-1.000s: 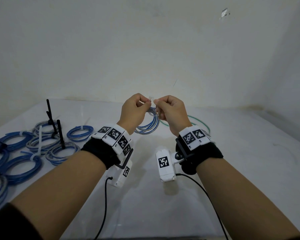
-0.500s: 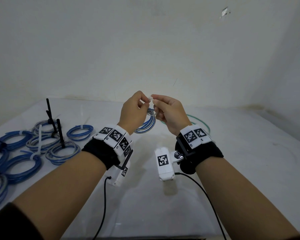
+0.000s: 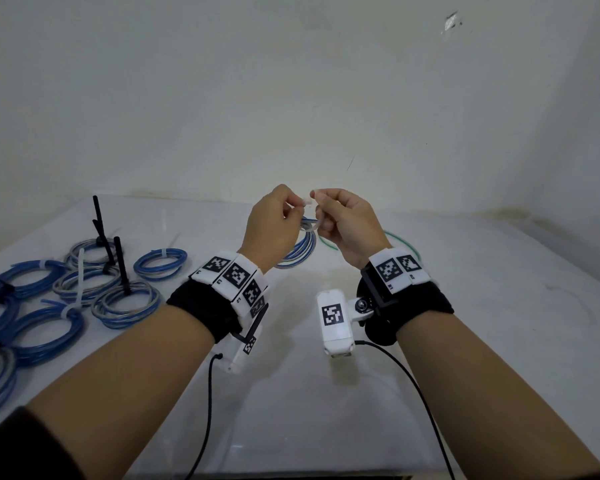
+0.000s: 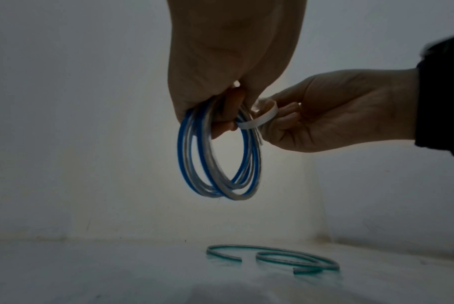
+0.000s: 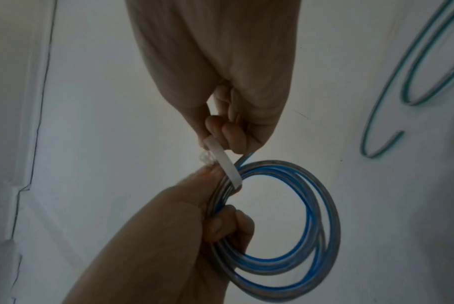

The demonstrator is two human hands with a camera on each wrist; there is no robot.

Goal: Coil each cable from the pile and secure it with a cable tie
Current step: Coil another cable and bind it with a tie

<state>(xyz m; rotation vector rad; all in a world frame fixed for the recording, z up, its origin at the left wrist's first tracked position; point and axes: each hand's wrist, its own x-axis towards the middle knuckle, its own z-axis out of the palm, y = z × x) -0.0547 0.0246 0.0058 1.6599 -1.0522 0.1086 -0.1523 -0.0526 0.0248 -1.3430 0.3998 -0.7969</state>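
I hold a coil of blue and grey cable [image 3: 300, 249] in the air above the white table [image 3: 482, 341]. My left hand [image 3: 293, 212] grips the top of the coil [image 4: 215, 174], with its fingers [image 4: 224, 117] curled through the loops. A white cable tie [image 4: 259, 121] is looped around the coil's bundle. My right hand [image 3: 321, 206] pinches the tie's strap [image 5: 224, 162]. The tie's head [image 5: 206, 159] sits by the left thumb tip. The two hands almost touch.
Several tied blue and grey coils [image 3: 66, 289] lie at the left of the table, some with black tie tails [image 3: 101, 230] standing up. A loose green cable [image 3: 400, 242] lies beyond my right hand, also visible as the green cable [image 4: 272, 259] under the coil. A wall stands behind.
Both hands rose a little with the coil. My right fingers shifted their pinch on the white tie, and the tie's loop now shows between the hands.
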